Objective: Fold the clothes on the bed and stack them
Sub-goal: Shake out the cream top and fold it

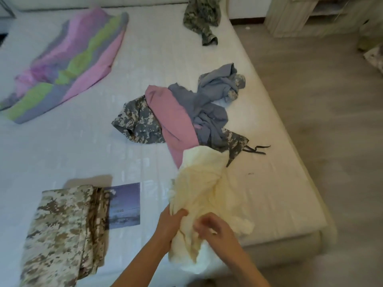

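Note:
A crumpled cream garment (205, 183) hangs over the bed's near right corner. My left hand (170, 222) grips its left edge, and my right hand (213, 226) pinches a fold near its middle. A folded tan camouflage garment (62, 230) lies flat at the near left. Behind the cream garment sits a loose pile: a pink garment (176, 119), a grey-blue garment (209, 104) and a grey camouflage garment (136, 121). Another green camouflage garment (202, 17) lies at the bed's far right edge.
A pink, green and grey striped blanket (68, 63) is spread at the far left of the white mattress (83, 141). A blue label (126, 206) shows beside the tan garment. Wooden floor (331, 121) runs along the right, with a pale cabinet (290, 15) beyond.

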